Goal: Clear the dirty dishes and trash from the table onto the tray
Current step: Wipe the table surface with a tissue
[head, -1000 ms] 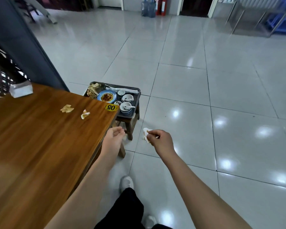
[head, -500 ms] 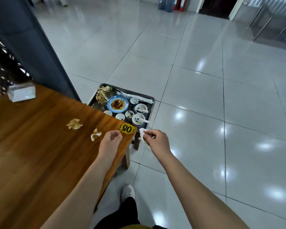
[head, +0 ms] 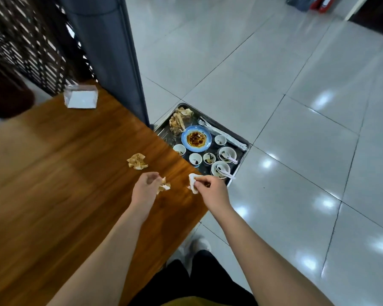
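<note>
Tray: dark metal tray point(head: 241, 154) sits lower than the tabletop, just past the far corner of the wooden table point(head: 53, 173), over the tiled floor point(head: 296, 129).
Tray load: blue plate point(head: 196, 139) with sauce residue sits mid-tray. A heap of used napkins point(head: 180, 120) fills the far-left corner. Four small cups point(head: 195, 159) ring the plate. Two bowls point(head: 227, 153), each with a spoon in it, sit on the near-right side. A long white wrapper point(head: 221, 134) lies along the far-right rim.
Left hand: your left hand point(head: 145, 187) is over the table near its right edge, fingers curled, tips against a stained crumpled napkin point(head: 164, 186). Can't tell whether you grip it or only touch it.
Right hand: your right hand point(head: 211, 188) pinches a white tissue wad point(head: 192, 184) between thumb and fingers, above the table corner and just short of the tray.
Table: second crumpled napkin point(head: 137, 161) lies loose on the wood, near your left hand but apart from it. A clear napkin holder point(head: 81, 99) stands at the far edge.
Surroundings: grey pillar point(head: 106, 51) stands right behind the table.
</note>
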### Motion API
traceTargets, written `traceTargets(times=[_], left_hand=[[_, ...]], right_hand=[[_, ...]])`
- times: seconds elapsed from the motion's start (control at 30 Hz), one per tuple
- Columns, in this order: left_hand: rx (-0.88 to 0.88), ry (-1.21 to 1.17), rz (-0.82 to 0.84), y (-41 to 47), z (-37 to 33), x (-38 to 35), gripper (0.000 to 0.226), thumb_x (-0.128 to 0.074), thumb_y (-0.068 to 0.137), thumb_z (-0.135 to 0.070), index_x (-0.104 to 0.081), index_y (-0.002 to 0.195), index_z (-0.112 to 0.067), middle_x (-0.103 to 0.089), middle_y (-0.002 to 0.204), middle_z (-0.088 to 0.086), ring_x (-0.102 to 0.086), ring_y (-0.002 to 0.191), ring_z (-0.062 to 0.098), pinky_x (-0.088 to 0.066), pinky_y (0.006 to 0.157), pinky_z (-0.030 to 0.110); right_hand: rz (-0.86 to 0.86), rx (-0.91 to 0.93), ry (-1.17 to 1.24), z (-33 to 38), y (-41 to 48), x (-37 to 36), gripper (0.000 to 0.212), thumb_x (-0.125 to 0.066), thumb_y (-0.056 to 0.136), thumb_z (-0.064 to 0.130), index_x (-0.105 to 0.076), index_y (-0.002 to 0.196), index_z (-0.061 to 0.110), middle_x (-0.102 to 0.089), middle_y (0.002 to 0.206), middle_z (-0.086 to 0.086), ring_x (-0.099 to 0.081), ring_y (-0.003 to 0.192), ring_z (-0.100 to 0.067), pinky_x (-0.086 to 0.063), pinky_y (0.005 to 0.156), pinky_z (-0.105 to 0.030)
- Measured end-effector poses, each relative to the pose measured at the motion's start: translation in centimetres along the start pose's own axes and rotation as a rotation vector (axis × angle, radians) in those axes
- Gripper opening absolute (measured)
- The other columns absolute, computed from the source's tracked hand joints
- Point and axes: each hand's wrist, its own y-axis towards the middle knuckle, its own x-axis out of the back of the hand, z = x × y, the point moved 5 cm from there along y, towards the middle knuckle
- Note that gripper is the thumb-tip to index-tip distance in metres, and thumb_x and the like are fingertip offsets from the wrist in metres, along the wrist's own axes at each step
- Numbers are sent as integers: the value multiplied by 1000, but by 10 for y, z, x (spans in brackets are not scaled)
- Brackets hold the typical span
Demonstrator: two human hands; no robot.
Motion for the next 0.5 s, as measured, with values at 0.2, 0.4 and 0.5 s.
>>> traceTargets(times=[0.2, 0.4, 0.5], left_hand=[[35, 56, -71, 16, 15, 5, 29, -56, 96, -22, -54, 125, -15, -57, 115, 0, -52, 103, 13, -42, 81, 24], [58, 207, -93, 27, 30, -2, 51, -66, 90, -27, -50, 137, -17, -48, 135, 3, -49, 114, 14, -45, 97, 29], [96, 256, -98, 31, 37, -9, 54, -70, 87, -27, -51, 137, -19, -45, 140, 3, -45, 125, 23, -43, 106, 42]], right_hand=[[129, 37, -117, 3, 23, -19, 21, -60, 93, 24, -69, 112, 20, -57, 104, 5, -52, 109, -18, -47, 91, -33], [212, 66, -151, 5, 47, -25, 19, -61, 93, 25, -69, 109, 19, -59, 106, 2, -53, 108, -18, -48, 92, -35], [255, 94, -193, 3, 58, -29, 18, -61, 92, 26, -70, 107, 20, -60, 105, 2, -53, 107, -19, -48, 92, -37]])
